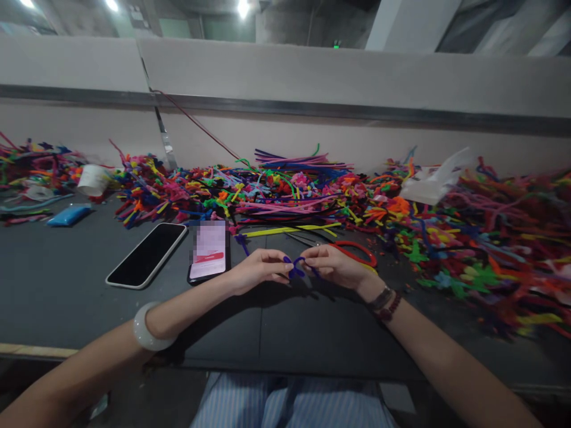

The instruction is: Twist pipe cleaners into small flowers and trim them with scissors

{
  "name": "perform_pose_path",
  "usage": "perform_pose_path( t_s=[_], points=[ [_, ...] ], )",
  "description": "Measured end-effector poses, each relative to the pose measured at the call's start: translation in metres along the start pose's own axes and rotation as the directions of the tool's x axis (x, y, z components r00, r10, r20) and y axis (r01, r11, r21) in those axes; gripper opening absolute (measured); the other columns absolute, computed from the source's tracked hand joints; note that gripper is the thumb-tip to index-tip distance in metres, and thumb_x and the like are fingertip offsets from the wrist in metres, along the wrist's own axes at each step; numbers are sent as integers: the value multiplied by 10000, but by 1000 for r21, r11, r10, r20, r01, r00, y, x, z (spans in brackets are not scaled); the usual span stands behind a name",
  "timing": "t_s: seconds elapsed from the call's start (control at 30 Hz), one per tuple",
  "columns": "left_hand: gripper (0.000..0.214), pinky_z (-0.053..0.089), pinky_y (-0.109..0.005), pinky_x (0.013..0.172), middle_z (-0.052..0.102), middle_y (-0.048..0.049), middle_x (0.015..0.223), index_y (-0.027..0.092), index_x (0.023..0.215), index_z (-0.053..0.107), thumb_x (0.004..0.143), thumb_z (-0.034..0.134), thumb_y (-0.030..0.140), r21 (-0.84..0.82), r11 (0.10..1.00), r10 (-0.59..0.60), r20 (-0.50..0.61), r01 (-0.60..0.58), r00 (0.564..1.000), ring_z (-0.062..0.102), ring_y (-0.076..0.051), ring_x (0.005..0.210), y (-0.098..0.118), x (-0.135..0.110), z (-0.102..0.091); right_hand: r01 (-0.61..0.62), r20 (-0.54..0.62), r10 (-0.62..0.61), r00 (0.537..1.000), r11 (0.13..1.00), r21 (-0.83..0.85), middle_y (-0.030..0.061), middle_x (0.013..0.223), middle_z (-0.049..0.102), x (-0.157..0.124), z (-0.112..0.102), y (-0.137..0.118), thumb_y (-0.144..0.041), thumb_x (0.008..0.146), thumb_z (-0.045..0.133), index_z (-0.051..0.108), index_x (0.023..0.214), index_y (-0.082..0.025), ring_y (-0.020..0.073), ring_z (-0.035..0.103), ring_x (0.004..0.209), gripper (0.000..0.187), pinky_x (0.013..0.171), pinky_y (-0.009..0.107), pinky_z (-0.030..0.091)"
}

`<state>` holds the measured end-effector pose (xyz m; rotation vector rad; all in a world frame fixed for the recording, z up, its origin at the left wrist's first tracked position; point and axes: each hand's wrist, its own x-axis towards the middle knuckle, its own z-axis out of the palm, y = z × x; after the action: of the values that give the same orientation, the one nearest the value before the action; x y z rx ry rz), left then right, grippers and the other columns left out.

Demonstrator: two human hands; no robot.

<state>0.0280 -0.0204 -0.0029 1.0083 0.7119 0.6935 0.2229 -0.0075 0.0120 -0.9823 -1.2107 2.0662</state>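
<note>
Between my two hands, a little above the dark tabletop, is a purple pipe cleaner [298, 268] bent into small loops. My left hand [263, 270] pinches its left side between thumb and fingers. On the other side my right hand [332, 266] is closed on the same pipe cleaner with its fingertips. Just behind the right hand lie scissors [366, 254] with red handles, their blades partly hidden. Yellow pipe cleaners [289, 230] lie flat beyond the hands.
Two phones, a dark-screened one [147, 255] and a lit one [209, 249], lie left of my hands. A long heap of coloured pipe cleaners [285, 190] lines the back and right. A paper cup [92, 180] and a blue packet [69, 216] are far left.
</note>
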Motion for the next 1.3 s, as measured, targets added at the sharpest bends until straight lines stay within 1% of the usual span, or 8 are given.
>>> perform_pose_path(
  t_s=[0.27, 0.43, 0.6, 0.73, 0.87, 1.03, 1.17, 1.3],
  points=[
    [201, 460, -227, 684, 607, -3, 621, 95, 689, 587, 586, 719, 205, -88, 996, -32, -64, 26, 997, 577, -72, 597, 0, 0, 1, 185, -29, -194, 981, 963, -195, -41, 584, 503, -1, 8, 0, -310, 585, 717, 622, 735, -141, 38, 387, 480, 245, 438, 165, 294],
    [203, 463, -218, 667, 620, -13, 626, 94, 678, 583, 584, 720, 211, -87, 996, -17, -68, 11, 998, 585, -77, 603, 0, 0, 2, 296, -55, -328, 943, 903, -310, -21, 626, 530, 2, 9, 5, -342, 592, 707, 608, 709, -150, 70, 453, 564, 246, 552, 189, 374],
    [218, 451, -206, 640, 610, -7, 624, 97, 657, 569, 572, 725, 223, -51, 998, 16, -88, -20, 996, 575, -74, 603, -1, 0, 2, 359, -38, -408, 912, 840, -406, 0, 694, 574, 5, 8, 9, -350, 623, 681, 604, 727, -155, 103, 511, 644, 233, 650, 228, 414],
    [212, 435, -186, 630, 586, 13, 626, 99, 616, 559, 555, 733, 205, -42, 998, 35, -122, -40, 992, 545, -51, 590, -1, 0, 1, 378, -30, -435, 900, 812, -445, 5, 682, 587, 5, 9, 9, -353, 629, 675, 605, 701, -156, 112, 525, 642, 222, 657, 240, 421],
    [207, 444, -213, 676, 601, 3, 686, 98, 625, 559, 559, 730, 195, -73, 996, 44, -99, -52, 994, 565, -68, 643, -2, -1, 1, 397, -37, -465, 885, 793, -463, 4, 666, 590, 5, 10, 11, -349, 644, 662, 608, 674, -159, 112, 520, 629, 200, 647, 240, 420],
    [216, 458, -259, 706, 620, -13, 670, 98, 613, 525, 578, 717, 189, -81, 996, 34, -54, -38, 998, 612, -114, 670, -1, -2, 3, 422, -58, -488, 871, 804, -418, -12, 636, 574, 8, 13, 15, -305, 645, 666, 602, 650, -159, 99, 505, 611, 159, 632, 227, 409],
    [232, 471, -267, 684, 620, -12, 644, 105, 616, 500, 587, 712, 195, -76, 996, 33, -29, -35, 999, 623, -128, 636, 1, -3, 4, 406, -74, -464, 883, 832, -377, -22, 621, 561, 8, 15, 16, -300, 643, 671, 610, 653, -161, 87, 487, 595, 152, 602, 210, 389],
    [229, 478, -253, 659, 615, -11, 630, 105, 624, 494, 603, 703, 198, -76, 997, 28, -19, -29, 999, 615, -112, 596, 2, -3, 4, 338, -92, -395, 914, 868, -363, -27, 576, 535, 6, 17, 12, -329, 644, 667, 614, 656, -155, 77, 458, 547, 183, 555, 204, 374]
  ],
)
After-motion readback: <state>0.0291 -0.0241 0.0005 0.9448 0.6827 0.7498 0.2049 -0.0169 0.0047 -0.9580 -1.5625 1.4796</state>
